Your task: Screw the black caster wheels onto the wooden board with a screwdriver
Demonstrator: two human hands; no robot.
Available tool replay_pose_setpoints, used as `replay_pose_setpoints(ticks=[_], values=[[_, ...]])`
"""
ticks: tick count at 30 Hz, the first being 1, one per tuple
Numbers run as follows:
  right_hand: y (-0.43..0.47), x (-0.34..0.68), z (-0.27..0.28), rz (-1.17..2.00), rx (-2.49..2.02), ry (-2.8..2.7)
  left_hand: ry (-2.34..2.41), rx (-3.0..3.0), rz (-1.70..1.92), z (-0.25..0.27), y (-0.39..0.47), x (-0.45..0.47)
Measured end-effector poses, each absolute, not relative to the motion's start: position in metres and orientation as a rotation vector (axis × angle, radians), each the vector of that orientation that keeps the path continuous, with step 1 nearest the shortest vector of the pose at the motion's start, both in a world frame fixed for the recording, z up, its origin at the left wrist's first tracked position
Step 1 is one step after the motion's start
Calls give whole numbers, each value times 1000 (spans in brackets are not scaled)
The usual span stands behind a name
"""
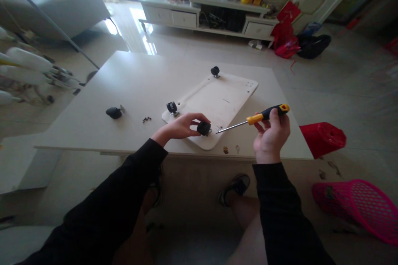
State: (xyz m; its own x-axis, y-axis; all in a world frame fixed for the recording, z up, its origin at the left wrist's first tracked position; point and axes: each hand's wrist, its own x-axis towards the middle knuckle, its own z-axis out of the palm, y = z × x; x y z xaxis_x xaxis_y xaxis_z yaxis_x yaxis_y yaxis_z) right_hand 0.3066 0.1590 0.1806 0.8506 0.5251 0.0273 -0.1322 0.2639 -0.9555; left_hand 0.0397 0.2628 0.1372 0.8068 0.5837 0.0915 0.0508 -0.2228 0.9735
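Caster (114,112), loose, lies at the left of the white table (93,91), as viewed from my position behind the person. To its right: screws (147,119), in a small cluster. Next, the left-corner caster (171,107) stands on the board (214,101), which lies on the table. The left hand (183,127) has fingers and thumb clamped on the near-corner caster (203,128). Farther back, the far-corner caster (215,71) stands upright. The screwdriver (264,115) slants down to the left, tip just beside the near-corner caster; I cannot tell whether it touches. The right hand (272,136) is closed around its handle. Beyond the table's right edge: red container (325,137), then pink basket (357,209).
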Motion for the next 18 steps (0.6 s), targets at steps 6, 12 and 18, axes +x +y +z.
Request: replay_pose_setpoints(ticks=[6, 12, 18], values=[[160, 307, 180, 481, -1222, -373, 531, 1742, 454, 144, 261, 37], [162, 304, 177, 493, -1213, -368, 552, 1747, 413, 148, 256, 39], [163, 299, 176, 474, -1224, -393, 509, 1798, 440, 144, 254, 41]])
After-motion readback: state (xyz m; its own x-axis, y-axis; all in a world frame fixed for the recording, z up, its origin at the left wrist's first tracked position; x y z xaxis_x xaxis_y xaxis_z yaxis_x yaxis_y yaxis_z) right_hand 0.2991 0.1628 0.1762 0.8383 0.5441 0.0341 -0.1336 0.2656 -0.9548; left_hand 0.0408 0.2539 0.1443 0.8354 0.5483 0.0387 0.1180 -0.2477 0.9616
